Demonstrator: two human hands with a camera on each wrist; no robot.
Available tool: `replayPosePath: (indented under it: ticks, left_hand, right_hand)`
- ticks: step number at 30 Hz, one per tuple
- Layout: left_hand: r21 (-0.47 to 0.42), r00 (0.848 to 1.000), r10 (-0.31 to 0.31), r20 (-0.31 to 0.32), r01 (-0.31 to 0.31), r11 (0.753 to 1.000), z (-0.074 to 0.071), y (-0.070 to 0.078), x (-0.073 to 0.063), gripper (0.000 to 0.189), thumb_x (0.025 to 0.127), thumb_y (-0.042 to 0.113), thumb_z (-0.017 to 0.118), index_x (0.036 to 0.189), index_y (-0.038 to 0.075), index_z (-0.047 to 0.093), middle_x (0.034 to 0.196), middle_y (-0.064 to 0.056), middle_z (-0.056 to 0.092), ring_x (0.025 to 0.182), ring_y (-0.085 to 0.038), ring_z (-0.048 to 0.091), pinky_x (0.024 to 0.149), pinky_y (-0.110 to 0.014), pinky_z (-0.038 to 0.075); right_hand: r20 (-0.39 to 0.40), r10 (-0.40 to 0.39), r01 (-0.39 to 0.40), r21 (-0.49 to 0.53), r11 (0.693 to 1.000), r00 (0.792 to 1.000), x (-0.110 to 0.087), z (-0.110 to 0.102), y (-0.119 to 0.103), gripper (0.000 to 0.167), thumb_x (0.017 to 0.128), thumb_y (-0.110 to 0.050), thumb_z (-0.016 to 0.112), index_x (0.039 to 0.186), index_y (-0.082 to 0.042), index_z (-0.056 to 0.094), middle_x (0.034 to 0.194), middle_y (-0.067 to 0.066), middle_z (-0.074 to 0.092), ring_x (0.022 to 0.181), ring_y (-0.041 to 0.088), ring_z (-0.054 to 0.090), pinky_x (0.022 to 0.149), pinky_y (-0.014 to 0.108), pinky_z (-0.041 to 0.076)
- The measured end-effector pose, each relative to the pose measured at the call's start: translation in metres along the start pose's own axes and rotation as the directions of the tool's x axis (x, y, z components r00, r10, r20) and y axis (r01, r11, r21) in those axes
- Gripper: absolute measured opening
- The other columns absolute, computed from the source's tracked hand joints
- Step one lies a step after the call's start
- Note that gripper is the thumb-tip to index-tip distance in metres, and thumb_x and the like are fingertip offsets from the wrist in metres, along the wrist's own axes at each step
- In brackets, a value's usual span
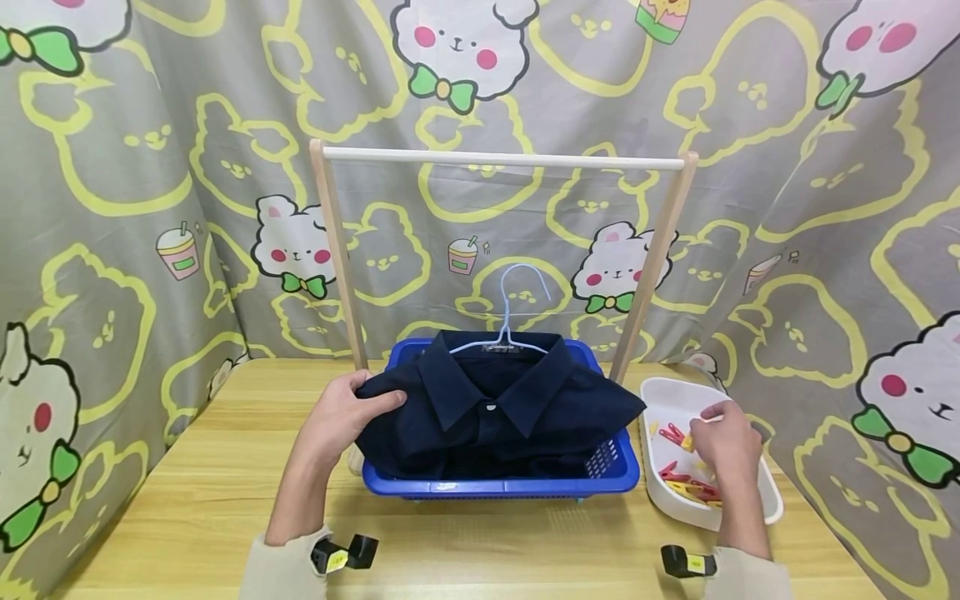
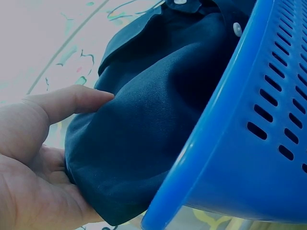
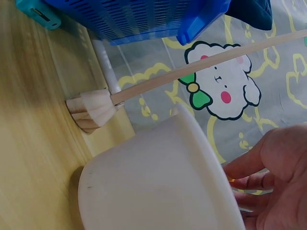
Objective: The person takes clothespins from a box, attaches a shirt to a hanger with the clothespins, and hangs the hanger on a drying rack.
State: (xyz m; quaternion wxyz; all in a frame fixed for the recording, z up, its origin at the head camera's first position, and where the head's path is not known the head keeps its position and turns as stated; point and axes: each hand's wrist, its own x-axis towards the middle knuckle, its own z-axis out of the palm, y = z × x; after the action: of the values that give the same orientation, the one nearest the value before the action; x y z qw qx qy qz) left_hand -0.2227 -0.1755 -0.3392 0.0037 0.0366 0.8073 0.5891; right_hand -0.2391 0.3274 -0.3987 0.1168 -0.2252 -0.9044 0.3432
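A dark navy collared shirt lies over the blue basket, with a pale wire hanger inside its neck and the hook standing up. My left hand grips the shirt's left shoulder, thumb on top and fingers beneath; the left wrist view shows the cloth folded over between them. Over the white tub of red and yellow clothespins, my right hand pinches a yellow clothespin. Only a sliver of yellow shows between those fingers in the right wrist view.
Behind the basket rises a wooden rack with a white crossbar; its right post stands between basket and tub. A rack foot rests on the wooden table. Patterned curtains enclose the back and sides.
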Motion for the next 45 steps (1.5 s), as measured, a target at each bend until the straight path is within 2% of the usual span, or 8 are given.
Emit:
replayPosePath:
  ticks: [5, 11, 15, 18, 23, 32, 38, 45]
  left_hand:
    - [-0.007, 1.0, 0.003, 0.002, -0.003, 1.0, 0.0, 0.0, 0.0, 0.038, 0.09, 0.025, 0.075, 0.111, -0.004, 0.062, 0.1, -0.01, 0.065, 0.092, -0.021, 0.06, 0.082, -0.031, 0.05]
    - [-0.008, 1.0, 0.005, 0.002, -0.005, 1.0, 0.0, -0.001, 0.001, 0.039, 0.09, 0.024, 0.075, 0.112, -0.004, 0.062, 0.1, -0.01, 0.066, 0.092, -0.021, 0.06, 0.082, -0.03, 0.05]
    - [-0.006, 1.0, 0.004, 0.004, -0.004, 1.0, 0.0, -0.002, 0.001, 0.039, 0.09, 0.025, 0.075, 0.112, -0.004, 0.062, 0.101, -0.01, 0.065, 0.093, -0.021, 0.06, 0.082, -0.031, 0.05]
    - [-0.005, 1.0, 0.005, 0.003, -0.005, 1.0, 0.0, -0.002, 0.001, 0.039, 0.09, 0.025, 0.075, 0.112, -0.004, 0.062, 0.101, -0.01, 0.065, 0.093, -0.021, 0.06, 0.082, -0.031, 0.05]
    - [-0.005, 1.0, 0.003, -0.001, -0.003, 1.0, 0.0, -0.002, 0.0, 0.038, 0.09, 0.024, 0.075, 0.112, -0.004, 0.062, 0.099, -0.009, 0.065, 0.091, -0.021, 0.061, 0.081, -0.03, 0.051]
    - [-0.004, 1.0, 0.009, 0.006, -0.009, 1.0, 0.0, -0.001, 0.0, 0.039, 0.09, 0.025, 0.075, 0.113, -0.004, 0.062, 0.103, -0.011, 0.066, 0.093, -0.021, 0.061, 0.082, -0.03, 0.051]
    - [-0.006, 1.0, 0.006, 0.008, -0.006, 1.0, 0.0, -0.001, 0.0, 0.039, 0.09, 0.025, 0.075, 0.114, -0.004, 0.062, 0.103, -0.011, 0.067, 0.094, -0.021, 0.061, 0.083, -0.031, 0.051]
    - [-0.006, 1.0, 0.008, 0.01, -0.008, 1.0, 0.0, -0.001, 0.0, 0.039, 0.091, 0.026, 0.075, 0.114, -0.003, 0.062, 0.103, -0.011, 0.067, 0.094, -0.022, 0.061, 0.083, -0.031, 0.05]
  right_hand:
    - [0.023, -0.005, 0.005, 0.021, 1.0, 1.0, 0.0, -0.001, -0.002, 0.048, 0.096, -0.02, 0.057, 0.131, 0.011, 0.047, 0.124, 0.037, 0.055, 0.116, 0.056, 0.042, 0.092, 0.061, 0.036]
    - [0.043, 0.0, -0.003, 0.067, 0.998, 0.999, -0.002, -0.005, -0.007, 0.067, 0.096, -0.022, 0.058, 0.148, 0.01, 0.031, 0.134, 0.038, 0.052, 0.128, 0.058, 0.036, 0.101, 0.064, 0.032]
    - [0.065, 0.022, -0.028, 0.08, 0.996, 0.998, -0.003, -0.008, -0.01, 0.075, 0.097, -0.024, 0.058, 0.151, 0.013, 0.022, 0.137, 0.039, 0.05, 0.133, 0.058, 0.03, 0.104, 0.065, 0.032]
    - [0.08, 0.003, -0.006, 0.04, 0.999, 0.997, -0.003, -0.009, -0.011, 0.068, 0.098, -0.025, 0.057, 0.147, 0.014, 0.031, 0.136, 0.038, 0.052, 0.13, 0.058, 0.032, 0.101, 0.064, 0.032]
    - [0.094, -0.044, 0.046, -0.018, 0.999, 0.995, -0.004, -0.008, -0.013, 0.055, 0.1, -0.026, 0.056, 0.136, 0.014, 0.048, 0.131, 0.037, 0.056, 0.116, 0.053, 0.041, 0.088, 0.057, 0.039]
    - [0.085, -0.096, 0.1, -0.044, 0.994, 0.992, -0.006, -0.01, -0.013, 0.047, 0.095, -0.022, 0.063, 0.126, 0.013, 0.057, 0.117, 0.035, 0.06, 0.102, 0.047, 0.053, 0.076, 0.048, 0.042]
    - [0.096, -0.094, 0.099, -0.045, 0.994, 0.991, -0.007, -0.011, -0.013, 0.044, 0.092, -0.02, 0.067, 0.122, 0.011, 0.06, 0.117, 0.034, 0.058, 0.1, 0.045, 0.053, 0.073, 0.045, 0.042]
    - [0.08, -0.086, 0.088, -0.032, 0.996, 0.993, -0.007, -0.011, -0.015, 0.044, 0.095, -0.026, 0.066, 0.118, 0.011, 0.062, 0.11, 0.032, 0.063, 0.094, 0.041, 0.056, 0.068, 0.039, 0.04]
